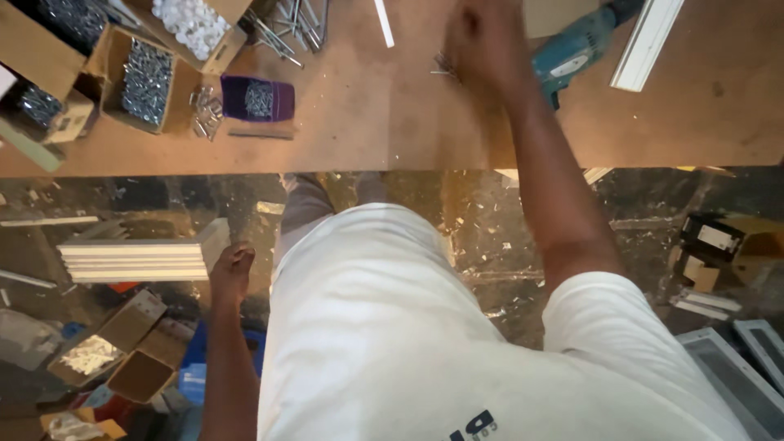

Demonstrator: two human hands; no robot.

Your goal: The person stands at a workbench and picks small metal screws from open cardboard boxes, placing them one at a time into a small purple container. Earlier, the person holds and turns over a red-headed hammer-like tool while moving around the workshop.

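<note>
Brown tabletop (384,122) across the top, cluttered floor below it. The right arm stretches far out over the board, and the right hand (482,41), blurred, sits over a small scatter of screws (445,65) that lies just to its left, touching or nearly so. Whether that grip is closed on any of them I cannot tell. The teal drill (576,51) lies just right of the hand, pointing up and right. The left hand (233,273) hangs down by the hip, loosely curled, holding nothing, well away from the screws.
</note>
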